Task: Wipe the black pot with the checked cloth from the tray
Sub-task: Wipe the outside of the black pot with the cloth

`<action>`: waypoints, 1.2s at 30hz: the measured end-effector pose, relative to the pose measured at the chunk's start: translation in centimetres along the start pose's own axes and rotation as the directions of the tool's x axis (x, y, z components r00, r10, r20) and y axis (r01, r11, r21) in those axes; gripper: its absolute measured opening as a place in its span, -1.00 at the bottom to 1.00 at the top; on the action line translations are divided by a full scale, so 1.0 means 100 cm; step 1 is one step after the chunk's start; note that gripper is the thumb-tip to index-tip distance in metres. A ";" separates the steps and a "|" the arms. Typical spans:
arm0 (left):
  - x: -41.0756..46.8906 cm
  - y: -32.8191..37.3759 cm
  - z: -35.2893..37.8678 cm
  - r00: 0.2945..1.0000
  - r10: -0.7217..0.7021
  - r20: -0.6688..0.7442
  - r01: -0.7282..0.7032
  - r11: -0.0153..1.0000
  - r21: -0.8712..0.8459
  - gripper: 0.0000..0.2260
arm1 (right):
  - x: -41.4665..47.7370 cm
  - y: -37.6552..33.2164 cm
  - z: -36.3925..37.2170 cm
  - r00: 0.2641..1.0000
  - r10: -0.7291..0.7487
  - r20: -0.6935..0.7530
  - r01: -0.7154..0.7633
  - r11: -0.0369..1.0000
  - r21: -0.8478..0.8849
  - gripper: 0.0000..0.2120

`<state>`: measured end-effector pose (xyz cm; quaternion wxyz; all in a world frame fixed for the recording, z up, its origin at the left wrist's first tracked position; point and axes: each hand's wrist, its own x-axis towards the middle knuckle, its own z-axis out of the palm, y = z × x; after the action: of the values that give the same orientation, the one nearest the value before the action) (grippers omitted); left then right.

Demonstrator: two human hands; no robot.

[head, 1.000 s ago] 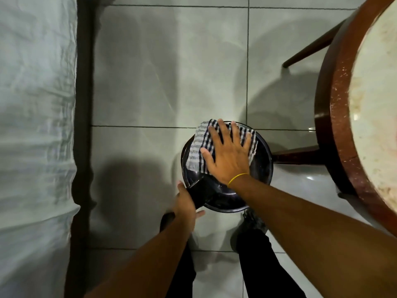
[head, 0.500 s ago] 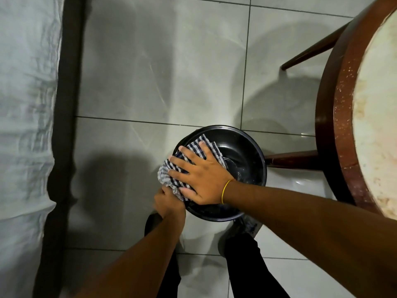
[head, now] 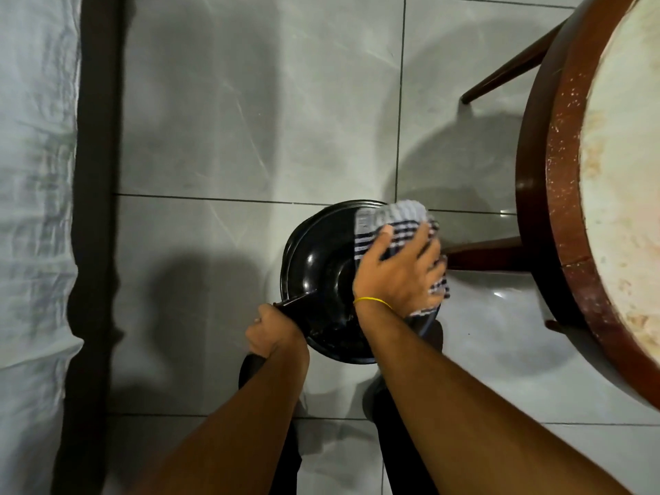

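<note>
Glossy black pot (head: 321, 251), black-and-white checked cloth (head: 396, 223), yellow wristband (head: 373, 300) — grey floor tiles (head: 250, 119).

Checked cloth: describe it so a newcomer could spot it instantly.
Start at the round wooden table on the right; just left of it a black pot is held over the tiled floor. The checked cloth lies over the pot's right rim under the right hand, the only patterned thing in view.

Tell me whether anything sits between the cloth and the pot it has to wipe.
Nothing visible does. The right hand presses the checked cloth straight onto the right rim and inner wall of the black pot. The left hand grips the handle, away from the part being wiped.
</note>
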<state>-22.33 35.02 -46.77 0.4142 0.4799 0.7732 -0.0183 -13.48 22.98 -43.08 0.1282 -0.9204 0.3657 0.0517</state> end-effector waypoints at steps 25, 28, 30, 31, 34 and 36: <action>0.000 0.024 -0.007 0.650 0.628 0.428 -0.756 0.595 0.275 -0.45 | 0.081 0.102 -0.029 -0.226 -0.875 0.428 0.963 -0.266 -0.035 -0.25; 0.000 0.021 -0.005 0.657 0.647 0.387 -0.753 0.590 0.292 -0.44 | 0.068 0.115 -0.021 -0.166 -0.914 0.371 0.979 -0.198 -0.048 -0.23; 0.000 0.022 -0.004 0.671 0.642 0.371 -0.741 0.603 0.296 -0.43 | 0.051 0.122 -0.015 -0.088 -0.936 0.340 0.992 -0.114 -0.057 -0.21; 0.001 0.022 -0.003 0.674 0.641 0.366 -0.738 0.608 0.293 -0.42 | 0.039 0.125 -0.012 -0.034 -0.943 0.331 0.995 -0.062 -0.074 -0.19; 0.003 0.020 -0.002 0.688 0.625 0.369 -0.723 0.633 0.276 -0.41 | -0.012 0.130 0.000 0.196 -0.931 0.307 0.979 0.168 -0.117 -0.13; 0.005 0.018 -0.001 0.682 0.623 0.384 -0.728 0.629 0.273 -0.40 | -0.057 0.122 0.012 0.409 -0.875 0.260 0.913 0.394 -0.110 -0.14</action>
<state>-21.18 36.39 -46.36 0.3762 0.8042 0.4530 -0.0807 -26.00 18.53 -45.57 0.0552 -0.9725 -0.2074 0.0908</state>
